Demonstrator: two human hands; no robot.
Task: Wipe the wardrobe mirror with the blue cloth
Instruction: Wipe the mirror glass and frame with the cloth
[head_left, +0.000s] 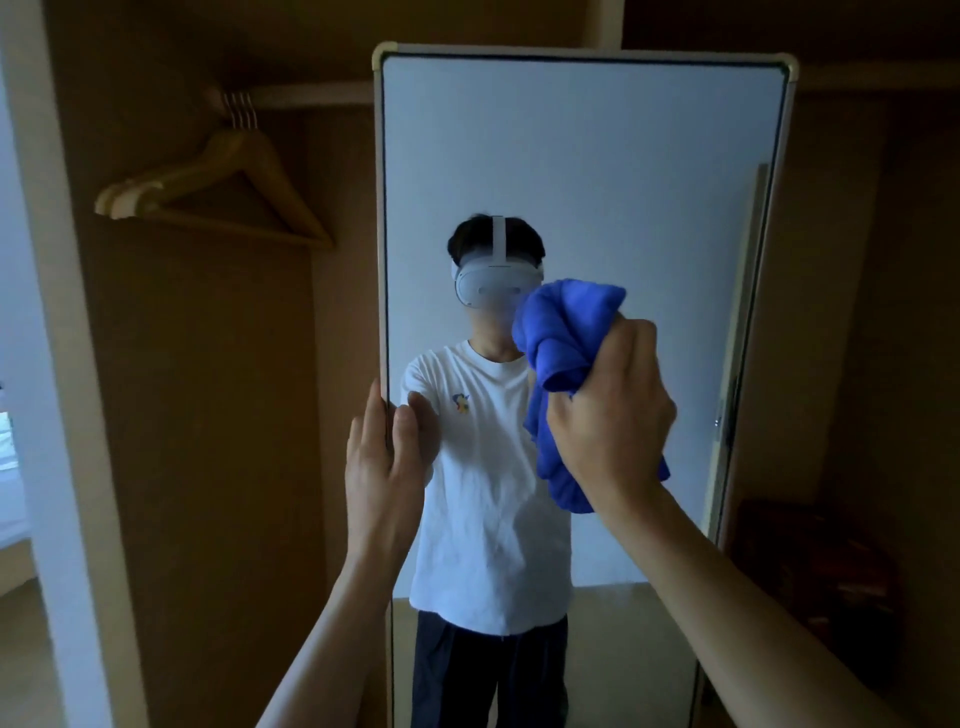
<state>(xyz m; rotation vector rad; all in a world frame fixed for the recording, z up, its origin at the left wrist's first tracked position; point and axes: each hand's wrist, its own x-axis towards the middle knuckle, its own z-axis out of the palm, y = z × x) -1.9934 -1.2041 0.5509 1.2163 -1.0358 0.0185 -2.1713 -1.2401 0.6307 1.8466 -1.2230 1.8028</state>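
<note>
A tall wardrobe mirror (582, 156) in a cream frame stands straight ahead of me. My right hand (613, 410) grips a bunched blue cloth (561, 338) and holds it against the glass at the middle of the mirror. Part of the cloth hangs below my fist. My left hand (382, 462) holds the mirror's left frame edge, thumb on the front, fingers wrapped behind the edge. The glass reflects a person in a white T-shirt and a headset.
Several wooden hangers (218, 192) hang from a rail (306, 96) in the open wardrobe at the left. Brown wardrobe panels surround the mirror. A dark object (810, 571) sits low at the right. A pale wall edge (41, 312) runs down the far left.
</note>
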